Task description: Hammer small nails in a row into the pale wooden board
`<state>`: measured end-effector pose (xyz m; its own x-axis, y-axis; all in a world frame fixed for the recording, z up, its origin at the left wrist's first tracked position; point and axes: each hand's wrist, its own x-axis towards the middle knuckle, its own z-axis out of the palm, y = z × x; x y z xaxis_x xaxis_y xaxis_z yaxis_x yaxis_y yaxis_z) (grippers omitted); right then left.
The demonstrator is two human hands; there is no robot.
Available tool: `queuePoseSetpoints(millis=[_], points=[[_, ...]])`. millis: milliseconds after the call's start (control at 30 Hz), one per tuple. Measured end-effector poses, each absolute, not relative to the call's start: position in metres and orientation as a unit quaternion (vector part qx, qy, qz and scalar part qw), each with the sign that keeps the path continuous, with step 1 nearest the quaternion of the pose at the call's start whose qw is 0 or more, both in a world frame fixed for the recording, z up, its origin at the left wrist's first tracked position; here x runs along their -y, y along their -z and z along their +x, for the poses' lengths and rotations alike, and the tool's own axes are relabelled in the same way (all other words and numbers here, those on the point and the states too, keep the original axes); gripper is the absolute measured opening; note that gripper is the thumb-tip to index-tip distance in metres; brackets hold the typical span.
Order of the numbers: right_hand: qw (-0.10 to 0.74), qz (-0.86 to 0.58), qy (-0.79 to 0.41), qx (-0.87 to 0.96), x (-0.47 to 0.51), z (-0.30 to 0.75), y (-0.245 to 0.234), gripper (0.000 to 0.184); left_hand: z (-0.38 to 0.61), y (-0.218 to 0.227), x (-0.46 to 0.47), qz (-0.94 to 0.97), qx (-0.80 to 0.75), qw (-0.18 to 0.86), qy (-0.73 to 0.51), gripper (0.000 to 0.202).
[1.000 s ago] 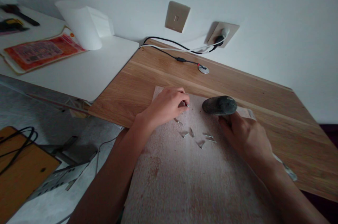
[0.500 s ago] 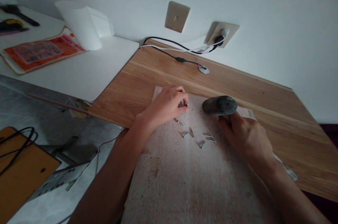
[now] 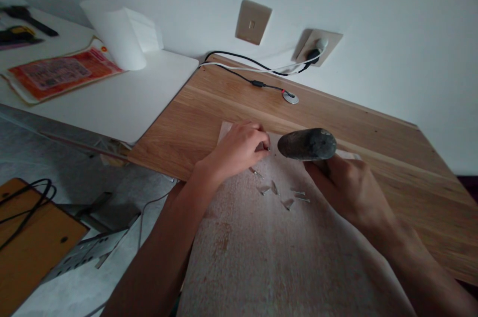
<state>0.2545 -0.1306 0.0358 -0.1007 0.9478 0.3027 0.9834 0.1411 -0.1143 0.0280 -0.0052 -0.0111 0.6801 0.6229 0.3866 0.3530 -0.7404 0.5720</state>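
Left hand pinches a small nail at the far end of board, which lies across the table's near edge. Right hand is wrapped around hammer, head just beside nail. Loose nails lie between the hands.

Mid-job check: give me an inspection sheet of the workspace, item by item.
Surface: pale worn board lying on a wooden desk.
Job's things: nail held at the board's far end; hammer head just right of it; loose nails scattered on the board between the hands.
Clutter: orange packet, white paper roll and dark tools on the white table.
Hands: left hand pinches the nail; right hand grips the hammer below its head.
Cables: black and white cables run from the wall socket along the desk; black cable on the orange panel.
Surroundings: white wall, switch plate; metal bracket on the floor.
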Motion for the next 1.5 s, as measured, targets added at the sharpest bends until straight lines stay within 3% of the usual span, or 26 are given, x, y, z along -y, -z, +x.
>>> queuePoseSetpoints(millis=[200, 467, 733, 933, 1233, 1500], points=[[0.114, -0.660, 0.030, 0.742, 0.128, 0.250, -0.031, 0.033, 0.027, 0.009, 0.007, 0.891, -0.282, 0.222, -0.277, 0.004], [0.166, -0.651, 0.025, 0.740, 0.129, 0.246, -0.035, 0.036, 0.028, 0.008, 0.007, 0.889, -0.285, 0.228, -0.275, 0.004], [0.129, -0.653, 0.003, 0.747, 0.122, 0.238, -0.045, 0.041, 0.028, 0.009, 0.006, 0.887, -0.287, 0.231, -0.279, 0.005], [0.152, -0.654, 0.004, 0.741, 0.124, 0.238, -0.043, 0.039, 0.028, 0.008, 0.008, 0.889, -0.289, 0.220, -0.280, 0.007], [0.109, -0.647, 0.004, 0.755, 0.125, 0.238, -0.044, 0.040, 0.027, 0.005, 0.010, 0.884, -0.290, 0.236, -0.280, 0.007], [0.166, -0.651, 0.022, 0.741, 0.128, 0.255, -0.037, 0.037, 0.027, 0.009, 0.007, 0.884, -0.279, 0.239, -0.288, 0.004]])
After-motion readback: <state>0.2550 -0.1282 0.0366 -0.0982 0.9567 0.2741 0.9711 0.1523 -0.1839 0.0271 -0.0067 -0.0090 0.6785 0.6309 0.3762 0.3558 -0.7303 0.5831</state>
